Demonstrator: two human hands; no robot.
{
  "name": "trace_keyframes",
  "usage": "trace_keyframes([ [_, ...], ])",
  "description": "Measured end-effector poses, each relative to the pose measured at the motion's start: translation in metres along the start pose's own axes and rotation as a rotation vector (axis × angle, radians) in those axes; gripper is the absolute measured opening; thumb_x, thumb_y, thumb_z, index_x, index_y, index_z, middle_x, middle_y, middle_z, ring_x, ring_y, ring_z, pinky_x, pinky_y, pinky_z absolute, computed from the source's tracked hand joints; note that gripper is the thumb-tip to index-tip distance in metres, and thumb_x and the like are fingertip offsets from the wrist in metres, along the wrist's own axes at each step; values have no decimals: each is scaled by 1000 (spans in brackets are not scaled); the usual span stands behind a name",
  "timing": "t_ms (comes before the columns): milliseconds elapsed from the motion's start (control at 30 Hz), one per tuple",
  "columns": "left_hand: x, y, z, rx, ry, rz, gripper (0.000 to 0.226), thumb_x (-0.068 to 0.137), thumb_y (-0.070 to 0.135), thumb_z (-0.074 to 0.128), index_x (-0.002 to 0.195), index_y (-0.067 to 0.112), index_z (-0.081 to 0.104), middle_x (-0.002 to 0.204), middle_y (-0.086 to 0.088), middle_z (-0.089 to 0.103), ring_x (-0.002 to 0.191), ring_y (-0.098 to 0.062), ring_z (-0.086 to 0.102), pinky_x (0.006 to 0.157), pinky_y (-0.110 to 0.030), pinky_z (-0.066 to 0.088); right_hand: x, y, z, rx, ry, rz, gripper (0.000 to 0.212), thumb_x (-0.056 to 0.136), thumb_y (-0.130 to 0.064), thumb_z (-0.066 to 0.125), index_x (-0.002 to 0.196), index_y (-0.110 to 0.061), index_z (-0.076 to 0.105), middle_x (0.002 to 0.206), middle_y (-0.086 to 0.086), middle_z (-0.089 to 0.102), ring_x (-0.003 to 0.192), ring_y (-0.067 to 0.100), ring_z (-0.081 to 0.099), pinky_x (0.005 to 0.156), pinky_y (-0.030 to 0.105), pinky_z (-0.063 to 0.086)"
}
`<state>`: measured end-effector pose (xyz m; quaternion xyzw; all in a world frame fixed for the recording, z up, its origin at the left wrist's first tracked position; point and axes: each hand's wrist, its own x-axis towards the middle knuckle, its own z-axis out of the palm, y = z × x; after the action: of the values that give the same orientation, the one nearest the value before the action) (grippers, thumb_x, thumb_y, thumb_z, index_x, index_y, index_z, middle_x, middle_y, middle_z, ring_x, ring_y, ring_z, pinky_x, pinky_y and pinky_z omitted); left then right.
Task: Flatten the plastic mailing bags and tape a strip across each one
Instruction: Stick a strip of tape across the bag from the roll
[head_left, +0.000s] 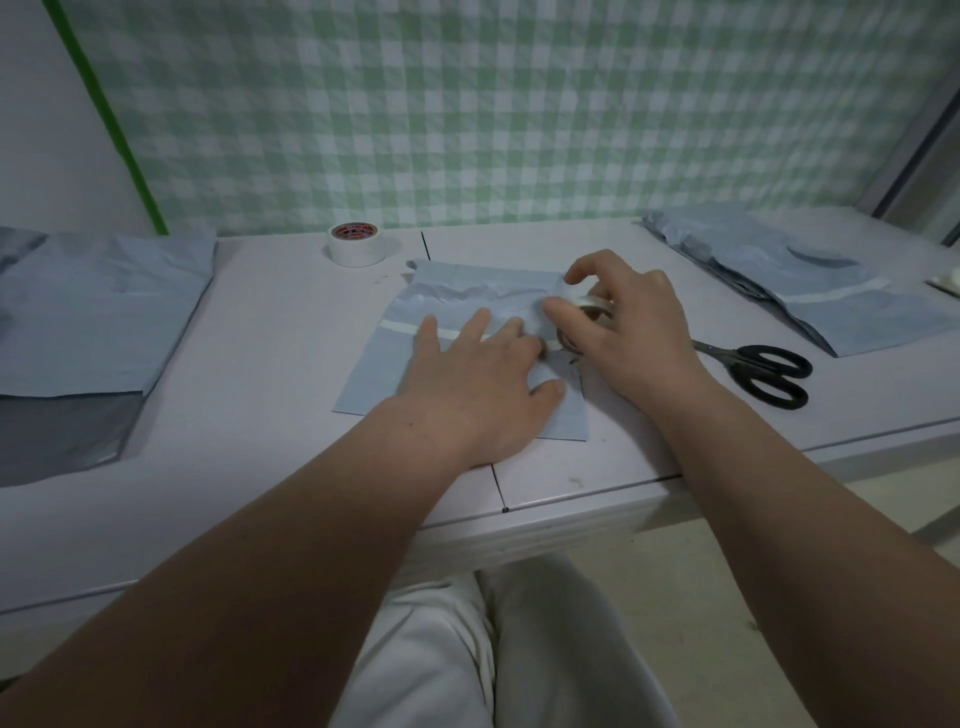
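Observation:
A pale blue mailing bag (384, 364) lies on the white table in front of me, crumpled near its top. A white tape strip (400, 328) runs across it from the left. My left hand (478, 384) lies flat on the bag with straight fingers pressing on the strip. My right hand (623, 327) grips a small roll of clear tape (587, 304) just right of the left fingertips, low over the bag.
A bigger white tape roll (356, 245) stands at the back. Black scissors (763, 369) lie to the right. A pile of blue bags (810, 286) with a tape strip sits far right. More blue and grey bags (88, 322) lie at the left. The table edge (571, 499) is near me.

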<state>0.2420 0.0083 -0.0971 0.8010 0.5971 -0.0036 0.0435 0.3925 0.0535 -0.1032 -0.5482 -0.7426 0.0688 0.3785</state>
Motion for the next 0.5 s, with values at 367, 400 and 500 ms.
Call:
trace_keyframes([
  [367, 4, 4, 9, -20, 17, 36, 56, 98, 47, 15, 152, 29, 8, 160, 8, 1, 147, -19, 2, 117, -53, 3, -10, 16, -18, 208, -89, 89, 27, 85, -17, 65, 106, -34, 67, 93, -9, 70, 77, 4, 62, 72, 7, 41],
  [400, 4, 4, 9, -15, 17, 41, 57, 98, 47, 14, 152, 30, 7, 160, 8, 1, 147, -19, 2, 117, -53, 4, -10, 15, -17, 184, -85, 64, 28, 85, -16, 64, 108, -31, 68, 92, -11, 69, 75, 0, 61, 71, 4, 39],
  [500, 5, 4, 9, -4, 9, 49, 57, 98, 47, 13, 151, 30, 5, 160, 7, 1, 147, -20, 2, 117, -53, 5, -10, 13, -15, 122, -66, 19, 31, 87, -12, 61, 115, -25, 68, 82, -25, 59, 68, -12, 54, 69, 1, 35],
])
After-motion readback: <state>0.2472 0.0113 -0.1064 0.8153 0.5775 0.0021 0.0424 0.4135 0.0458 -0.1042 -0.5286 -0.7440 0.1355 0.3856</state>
